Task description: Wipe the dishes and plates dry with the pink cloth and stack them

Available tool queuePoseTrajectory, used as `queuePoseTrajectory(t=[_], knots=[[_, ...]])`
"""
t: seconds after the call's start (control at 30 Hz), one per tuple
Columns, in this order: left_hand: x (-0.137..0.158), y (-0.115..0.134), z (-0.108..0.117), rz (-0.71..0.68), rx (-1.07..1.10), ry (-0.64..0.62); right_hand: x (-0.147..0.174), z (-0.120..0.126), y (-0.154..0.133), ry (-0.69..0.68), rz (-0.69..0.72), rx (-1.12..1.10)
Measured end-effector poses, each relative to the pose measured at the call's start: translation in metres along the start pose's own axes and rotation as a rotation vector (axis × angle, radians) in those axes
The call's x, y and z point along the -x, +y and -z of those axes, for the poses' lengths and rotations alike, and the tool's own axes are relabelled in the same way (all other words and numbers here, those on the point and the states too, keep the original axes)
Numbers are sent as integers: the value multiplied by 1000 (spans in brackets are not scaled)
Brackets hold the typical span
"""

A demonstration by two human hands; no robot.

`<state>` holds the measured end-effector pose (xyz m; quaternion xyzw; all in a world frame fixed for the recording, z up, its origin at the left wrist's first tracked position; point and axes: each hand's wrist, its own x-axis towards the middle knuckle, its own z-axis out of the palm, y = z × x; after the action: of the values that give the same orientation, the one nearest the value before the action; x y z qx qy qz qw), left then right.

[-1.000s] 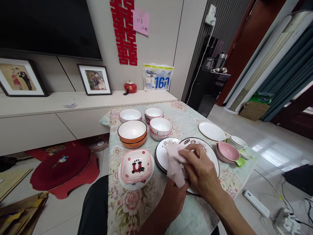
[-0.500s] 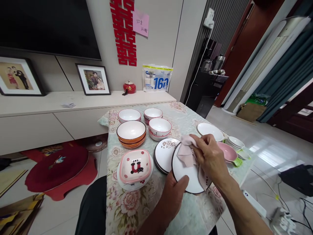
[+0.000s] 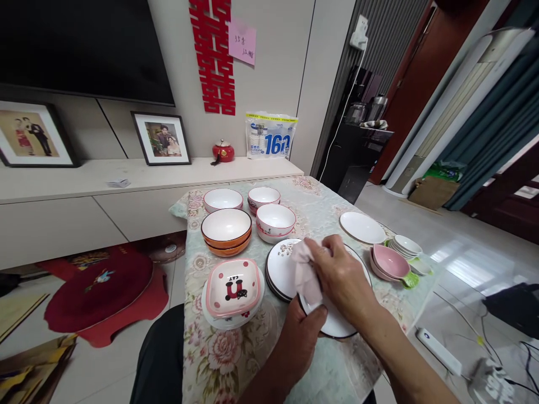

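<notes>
A white plate with a dark rim (image 3: 340, 321) is gripped at its near left edge by my left hand (image 3: 301, 334), thumb on top. My right hand (image 3: 343, 275) is closed on a pale pink cloth (image 3: 306, 278), which lies against the plate's left part. Much of the plate is hidden under the right hand and wrist. Just left of it stands a stack of dark-rimmed plates (image 3: 278, 268) with a brown flower pattern, partly covered by the cloth. A square pink-edged cat dish (image 3: 233, 287) rests on other dishes to the left.
Orange bowls (image 3: 226, 231) and red-rimmed white bowls (image 3: 275, 220) stand in stacks behind. On the right are a white oval plate (image 3: 362, 227), pink leaf-handled bowls (image 3: 391, 262) and small stacked white dishes (image 3: 406, 245). A flowered tablecloth (image 3: 223, 353) covers the table.
My right hand has moved left with the cloth, from the plate's upper middle to its left edge. The held plate has turned and tilted, and its right side now shows beyond my hand.
</notes>
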<state>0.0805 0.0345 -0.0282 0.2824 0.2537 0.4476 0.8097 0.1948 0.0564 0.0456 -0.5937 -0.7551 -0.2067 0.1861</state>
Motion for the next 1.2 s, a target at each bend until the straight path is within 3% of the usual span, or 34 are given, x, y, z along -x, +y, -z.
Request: queuePoseTrajectory(t=[0.1, 0.17, 0.37, 0.6, 0.7, 0.83, 0.93, 1.07, 1.2], knots=[[-1, 0, 1, 30, 8, 14, -3, 8, -7, -114, 164, -52], [-2, -1, 2, 21, -1, 13, -6, 13, -2, -131, 172, -30], [-3, -3, 5, -63, -32, 12, -7, 9, 40, 58, -113, -47], [-5, -8, 10, -152, -45, 128, 22, -5, 54, 2, -456, -208], [-8, -8, 12, -165, -37, 161, 37, -7, 50, -49, -584, -419], [-8, -2, 9, -170, 8, 184, 49, -6, 41, -134, -760, -889], [-5, 3, 0, -112, 76, 129, 49, -7, 36, -88, -882, -1163], [0, 7, -7, -55, 131, 64, 37, -11, 41, 12, -872, -1178], [1, 9, -5, -44, 162, 53, 20, -2, 55, -80, -689, -982]])
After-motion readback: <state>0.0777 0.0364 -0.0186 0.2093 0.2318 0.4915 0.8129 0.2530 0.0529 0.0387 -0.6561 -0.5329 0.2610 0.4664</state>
